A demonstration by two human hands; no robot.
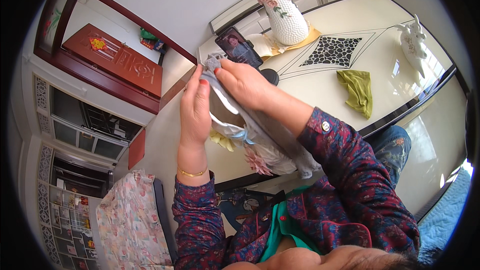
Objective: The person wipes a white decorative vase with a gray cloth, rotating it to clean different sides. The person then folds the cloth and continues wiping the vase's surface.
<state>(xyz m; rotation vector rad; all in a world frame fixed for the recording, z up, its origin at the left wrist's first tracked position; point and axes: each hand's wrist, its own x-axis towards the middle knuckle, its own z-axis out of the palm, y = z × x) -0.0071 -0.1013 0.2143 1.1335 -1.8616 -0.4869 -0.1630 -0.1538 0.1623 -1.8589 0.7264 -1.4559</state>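
Observation:
A white vase [258, 150] with a wide mouth lies tilted before me over the table. Its side carries a yellow flower, a pink flower and a pale blue bow. My left hand [197, 110] is against the rim at the left, its thumb along the edge and its fingers partly hidden. On the far part of the rim, my right hand [243, 82] pinches a grey cloth [281, 131] with thumb and fingers. The cloth also drapes down the vase's right side, below my right forearm.
On the glossy cream table [300, 97] stand a lit phone [239, 47], a tall white vase with pink roses [283, 15] and a white animal figurine [412, 45]. An olive-green cloth [358, 92] lies near the front edge. Left is a flower-patterned cover [129, 217].

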